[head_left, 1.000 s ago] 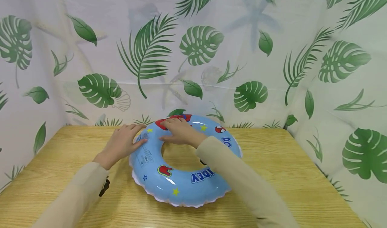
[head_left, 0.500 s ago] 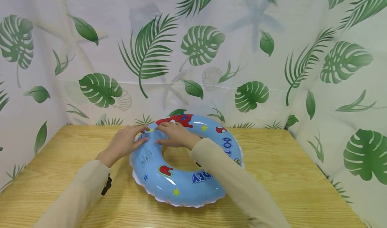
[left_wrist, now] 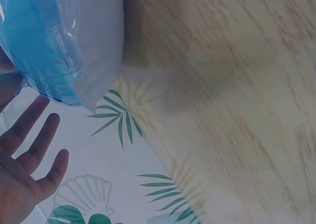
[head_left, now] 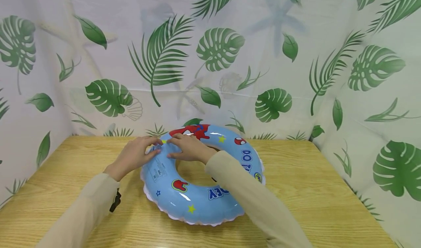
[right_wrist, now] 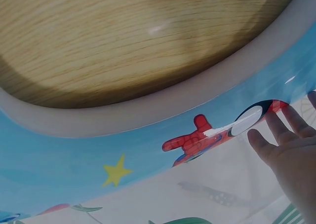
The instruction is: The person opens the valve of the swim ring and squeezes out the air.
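A light blue inflatable swim ring (head_left: 204,208) with cartoon prints, yellow stars and lettering lies on the table. At its far left part, my left hand (head_left: 133,155) pinches a small clear bit of the plastic, seemingly the valve, between thumb and index finger. The left wrist view shows its other fingers (left_wrist: 37,145) spread apart beside the ring's edge. My right hand (head_left: 189,148) reaches across the hole and rests on the far left part of the tube, thumb and fingers apart. In the right wrist view, its fingers (right_wrist: 281,130) lie loosely against the ring near the red figure.
The wooden table (head_left: 312,204) extends on both sides of the ring. Behind and beside it hangs a white cloth (head_left: 230,105) printed with green leaves. A dark strap piece (head_left: 115,201) sits at the left wrist.
My right hand has moved left along the ring, closer to my left hand. My left index finger and thumb have drawn together at the clear bit. The ring has hardly moved.
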The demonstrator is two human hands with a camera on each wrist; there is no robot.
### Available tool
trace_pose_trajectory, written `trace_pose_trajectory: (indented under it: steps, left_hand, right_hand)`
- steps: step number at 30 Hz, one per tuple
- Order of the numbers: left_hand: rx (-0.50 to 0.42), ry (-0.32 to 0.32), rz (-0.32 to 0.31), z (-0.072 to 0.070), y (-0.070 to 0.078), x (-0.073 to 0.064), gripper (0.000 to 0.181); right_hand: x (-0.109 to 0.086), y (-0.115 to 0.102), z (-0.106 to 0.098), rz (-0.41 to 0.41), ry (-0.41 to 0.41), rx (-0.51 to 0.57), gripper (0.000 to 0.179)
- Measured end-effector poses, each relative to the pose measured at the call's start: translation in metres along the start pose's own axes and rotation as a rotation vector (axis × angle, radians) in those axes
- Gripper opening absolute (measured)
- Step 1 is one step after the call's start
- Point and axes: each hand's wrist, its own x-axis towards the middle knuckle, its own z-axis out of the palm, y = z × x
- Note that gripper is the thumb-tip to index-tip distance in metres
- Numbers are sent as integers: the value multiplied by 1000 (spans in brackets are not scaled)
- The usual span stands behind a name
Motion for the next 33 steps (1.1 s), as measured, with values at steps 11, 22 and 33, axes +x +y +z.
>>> trace_pose_trajectory:
  steps: [11,22,33]
  left_hand:
    - [-44,-36,-17,1,-1,0,20]
    - [-54,-59,-31,1,-1,1,21]
    - [-48,-71,-31,1,0,3,19]
  right_hand:
    - [1,0,1,18,-39,51,62]
    - [3,1,3,20,-39,42,63]
    - [2,3,2,16,-37,44,63]
